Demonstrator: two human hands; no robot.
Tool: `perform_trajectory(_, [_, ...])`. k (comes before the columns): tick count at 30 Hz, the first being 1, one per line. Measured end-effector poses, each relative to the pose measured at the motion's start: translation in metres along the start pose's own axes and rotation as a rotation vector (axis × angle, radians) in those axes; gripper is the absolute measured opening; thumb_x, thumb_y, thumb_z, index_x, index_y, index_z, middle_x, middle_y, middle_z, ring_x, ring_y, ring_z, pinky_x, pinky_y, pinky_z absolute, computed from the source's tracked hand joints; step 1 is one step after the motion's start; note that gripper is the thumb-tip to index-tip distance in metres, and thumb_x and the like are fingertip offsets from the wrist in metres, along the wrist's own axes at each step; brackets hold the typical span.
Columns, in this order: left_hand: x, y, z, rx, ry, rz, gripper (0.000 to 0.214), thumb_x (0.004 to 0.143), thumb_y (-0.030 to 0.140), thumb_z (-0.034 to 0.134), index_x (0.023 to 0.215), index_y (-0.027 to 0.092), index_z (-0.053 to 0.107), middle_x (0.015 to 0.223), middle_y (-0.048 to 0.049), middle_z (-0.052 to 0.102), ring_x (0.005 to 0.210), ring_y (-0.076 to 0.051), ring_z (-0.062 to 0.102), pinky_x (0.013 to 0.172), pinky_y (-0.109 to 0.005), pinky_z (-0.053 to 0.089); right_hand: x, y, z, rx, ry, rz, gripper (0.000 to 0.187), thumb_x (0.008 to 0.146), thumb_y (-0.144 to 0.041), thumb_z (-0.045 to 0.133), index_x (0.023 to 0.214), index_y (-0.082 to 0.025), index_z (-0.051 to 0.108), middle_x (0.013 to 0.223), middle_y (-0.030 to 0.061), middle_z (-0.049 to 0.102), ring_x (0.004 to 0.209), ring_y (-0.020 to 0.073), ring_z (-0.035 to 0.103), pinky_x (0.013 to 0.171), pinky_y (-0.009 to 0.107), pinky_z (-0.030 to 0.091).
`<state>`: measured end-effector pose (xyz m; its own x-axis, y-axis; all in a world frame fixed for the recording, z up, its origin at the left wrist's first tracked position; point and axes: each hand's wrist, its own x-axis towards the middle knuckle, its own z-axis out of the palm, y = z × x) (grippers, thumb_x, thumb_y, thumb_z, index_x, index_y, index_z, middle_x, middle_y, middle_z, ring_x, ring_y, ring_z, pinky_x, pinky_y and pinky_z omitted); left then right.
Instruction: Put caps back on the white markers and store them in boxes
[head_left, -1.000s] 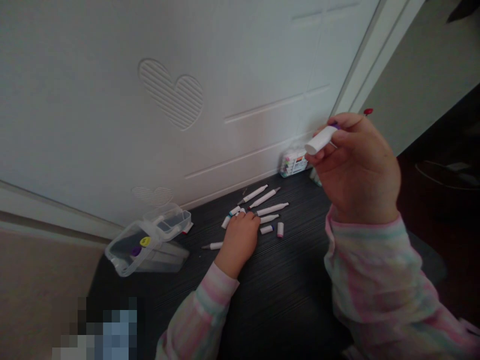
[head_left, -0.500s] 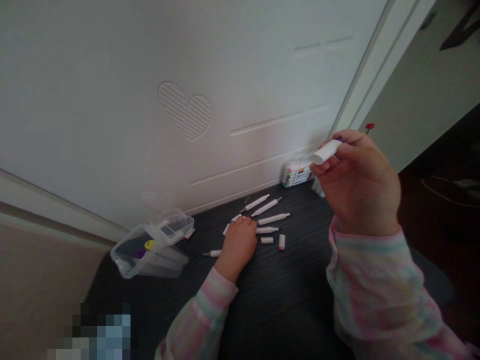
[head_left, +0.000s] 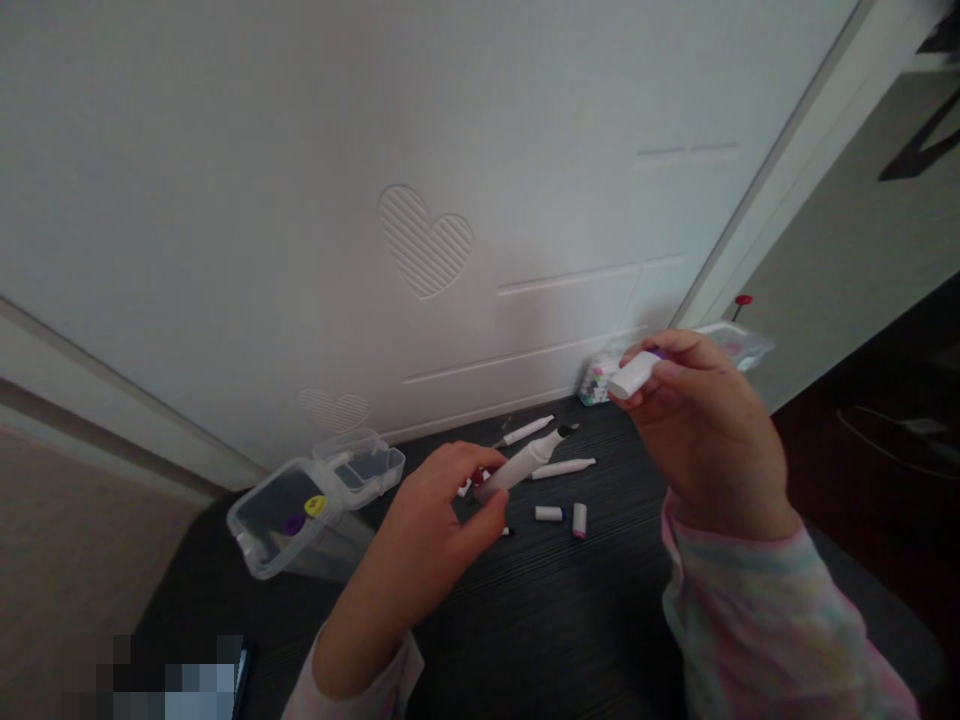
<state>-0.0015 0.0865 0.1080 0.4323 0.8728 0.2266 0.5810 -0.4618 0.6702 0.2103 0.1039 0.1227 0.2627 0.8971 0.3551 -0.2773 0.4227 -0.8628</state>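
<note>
I see the white marker pen with a dark tip (head_left: 525, 460) lifted above the dark wood-grain floor (head_left: 570, 620), near the middle of the picture, with its tip pointing up and to the right. The left hand (head_left: 424, 535) grasps it at the lower end, with the fingers closed around the barrel. The right hand (head_left: 701, 435) is raised to the right of the pen and apart from its tip. It pinches a short white cap with a purple end (head_left: 632, 376) between the thumb and the fingers, and the cap points to the left. On the floor behind the pen lies a loose white marker (head_left: 526, 430), and a second white marker (head_left: 564, 467) lies just to the right of the pen tip. In front of these are a small white cap lying flat (head_left: 550, 513) and, just beside it, a small white cap with a pinkish end (head_left: 579, 520). To the left stands a clear plastic box (head_left: 259, 520), and inside it I see a yellow round piece (head_left: 316, 505) and a purple round piece (head_left: 294, 523). A pack of coloured markers (head_left: 598, 380) sits against the white door with a ribbed heart shape (head_left: 426, 240), partly hidden by the right hand. Behind that hand is a clear plastic piece (head_left: 742, 345), and I cannot tell what it is. The right arm wears a pastel striped sleeve (head_left: 750, 620).
</note>
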Motion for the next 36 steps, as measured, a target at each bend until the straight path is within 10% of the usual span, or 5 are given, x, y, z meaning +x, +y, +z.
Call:
perform_trajectory(13, [-0.007, -0.009, -0.01, 0.101, 0.009, 0.0, 0.018, 0.077, 0.016, 0.05, 0.094, 0.018, 0.058, 0.087, -0.0021, 0.06, 0.081, -0.015, 0.054, 0.075, -0.028, 0.042, -0.024, 0.004, 0.021, 0.029, -0.071, -0.067, 0.014, 0.067, -0.018, 0.066, 0.08, -0.023, 0.064, 0.071, -0.0011, 0.06, 0.058, 0.0105, 0.052, 0.053, 0.023, 0.045])
perform_trajectory(21, [0.005, -0.028, 0.018, 0.357, -0.226, -0.002, 0.021, 0.077, 0.014, 0.045, 0.092, 0.017, 0.059, 0.09, -0.0048, 0.061, 0.087, -0.02, 0.053, 0.078, -0.034, 0.043, -0.015, 0.004, 0.017, 0.046, -0.051, -0.082, 0.013, 0.066, -0.015, 0.061, 0.076, -0.024, 0.065, 0.069, -0.002, 0.06, 0.054, 0.0091, 0.051, 0.051, 0.022, 0.044])
perform_trajectory(29, [0.006, -0.032, 0.005, 0.249, -0.089, -0.102, 0.018, 0.078, 0.018, 0.047, 0.094, 0.018, 0.055, 0.089, -0.0022, 0.06, 0.079, -0.016, 0.056, 0.074, -0.028, 0.044, -0.013, 0.004, 0.013, 0.024, -0.07, -0.086, 0.014, 0.068, -0.015, 0.06, 0.077, -0.025, 0.064, 0.065, -0.002, 0.057, 0.054, 0.0108, 0.049, 0.05, 0.024, 0.04])
perform_trajectory(36, [0.011, -0.04, 0.041, 0.511, -0.323, -0.034, 0.018, 0.078, 0.013, 0.044, 0.091, 0.017, 0.057, 0.092, -0.0055, 0.061, 0.085, -0.019, 0.058, 0.076, -0.031, 0.046, -0.012, 0.005, 0.013, 0.008, -0.062, -0.117, 0.018, 0.067, -0.011, 0.056, 0.076, -0.024, 0.065, 0.064, -0.0037, 0.058, 0.052, 0.01, 0.049, 0.05, 0.025, 0.039])
